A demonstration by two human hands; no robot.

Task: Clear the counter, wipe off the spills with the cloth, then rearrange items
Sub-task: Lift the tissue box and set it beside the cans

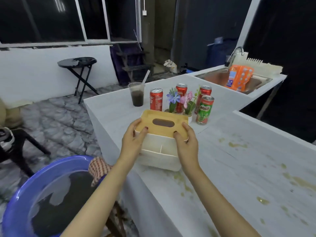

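Head view. Tissue box (161, 132) at the near left edge of the counter (239, 168), long axis running hand to hand. Gripped at both ends: left hand (135, 139) and right hand (185, 142), fingers curled round the sides, thumbs on the bamboo lid. Equally near, so probably a two-handed lift away from the spills (237, 144) right of the box. Front compartments seemingly empty. Behind the box, plastic cup (137, 94) holding dark drink and a straw, cola cans (156, 99), Milo can (204, 110). Left of and below the box, blue basin (34, 194) holding water, checked cloth (98, 168) over its rim.
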